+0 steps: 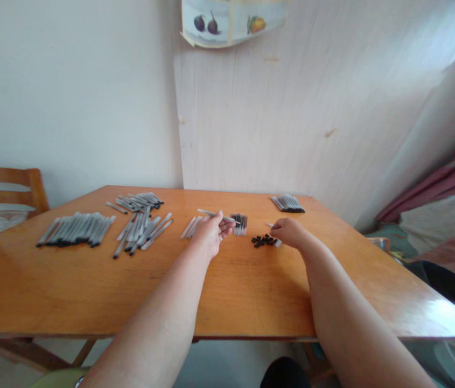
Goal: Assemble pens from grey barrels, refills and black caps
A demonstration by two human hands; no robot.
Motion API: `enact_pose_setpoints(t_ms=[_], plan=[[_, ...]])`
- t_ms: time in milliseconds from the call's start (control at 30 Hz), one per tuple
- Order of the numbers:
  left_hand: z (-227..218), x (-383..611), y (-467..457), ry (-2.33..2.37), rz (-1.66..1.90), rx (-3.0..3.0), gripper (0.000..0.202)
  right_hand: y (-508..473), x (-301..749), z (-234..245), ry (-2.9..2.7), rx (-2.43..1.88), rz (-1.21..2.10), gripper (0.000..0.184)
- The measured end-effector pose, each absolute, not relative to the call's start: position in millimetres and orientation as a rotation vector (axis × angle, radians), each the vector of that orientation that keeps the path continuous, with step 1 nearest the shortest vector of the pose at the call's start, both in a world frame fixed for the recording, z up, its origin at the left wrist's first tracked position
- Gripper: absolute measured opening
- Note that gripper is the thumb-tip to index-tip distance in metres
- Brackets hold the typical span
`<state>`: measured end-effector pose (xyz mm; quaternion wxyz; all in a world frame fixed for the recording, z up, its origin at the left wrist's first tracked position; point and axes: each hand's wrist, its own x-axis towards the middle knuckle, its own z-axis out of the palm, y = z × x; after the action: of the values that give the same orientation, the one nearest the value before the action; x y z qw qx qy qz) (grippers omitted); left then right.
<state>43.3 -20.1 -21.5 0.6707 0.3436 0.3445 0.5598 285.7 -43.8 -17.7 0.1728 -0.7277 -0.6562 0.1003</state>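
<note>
Pen tube (216, 214), grey, slim: held level in the left hand (211, 233), pinched between thumb and fingers, above the middle of the tabletop (90, 291), its tip pointing right toward a small bunch of dark-tipped sticks (240, 223).

Right hand (288, 231): fingers curled downward and drawn together, resting at the right edge of a pile of small black caps (263, 240); whether a cap was gripped could not be told. A short pale piece lay under that hand's fingertips.

Two loose tubes (190, 227): lying side by side just left of the left hand.

Scattered heap of tubes (142, 231): further left, fanned out.

Neat row of tubes (76, 229): near the left end, laid parallel, dark ends forward.

Rear heap of tubes (140, 201): behind the scattered heap, near the far edge.

Far bundle (287, 203): at the back right, well apart from the hands.

Wooden chair (9, 186): beyond the left end of the tabletop.

Fruit picture (231, 19): on the wall above, partly cut off.
</note>
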Motion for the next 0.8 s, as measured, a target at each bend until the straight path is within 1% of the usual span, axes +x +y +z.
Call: enact_pose_setpoints(t_ms=[67,167,300,433,633,800], plan=[[-21.3,43.6,-20.4,0.779,1.260,0.784,0.016,-42.9,283.1,-17.1,-1.817,-2.040,0.210,0.017],[-20.0,44.2,-22.3,0.780,1.253,0.799,0.015,-44.2,271.1,-15.6,-1.731,-1.873,0.180,0.019],[-18.5,45.3,-24.7,0.775,1.237,0.823,0.013,-53.8,243.5,-12.5,-1.736,-1.624,0.310,0.026],[-18.8,46.0,-24.5,0.766,1.217,0.833,0.013,-64.9,219.8,-10.0,-1.738,-1.502,0.431,0.032],[-17.3,46.6,-27.1,0.794,1.198,0.838,0.013,-69.3,210.3,-8.8,-1.734,-1.488,0.554,0.025],[-16.7,41.9,-21.2,0.842,1.313,0.821,0.013,-68.6,214.3,-5.2,-1.733,-1.502,0.457,0.020]])
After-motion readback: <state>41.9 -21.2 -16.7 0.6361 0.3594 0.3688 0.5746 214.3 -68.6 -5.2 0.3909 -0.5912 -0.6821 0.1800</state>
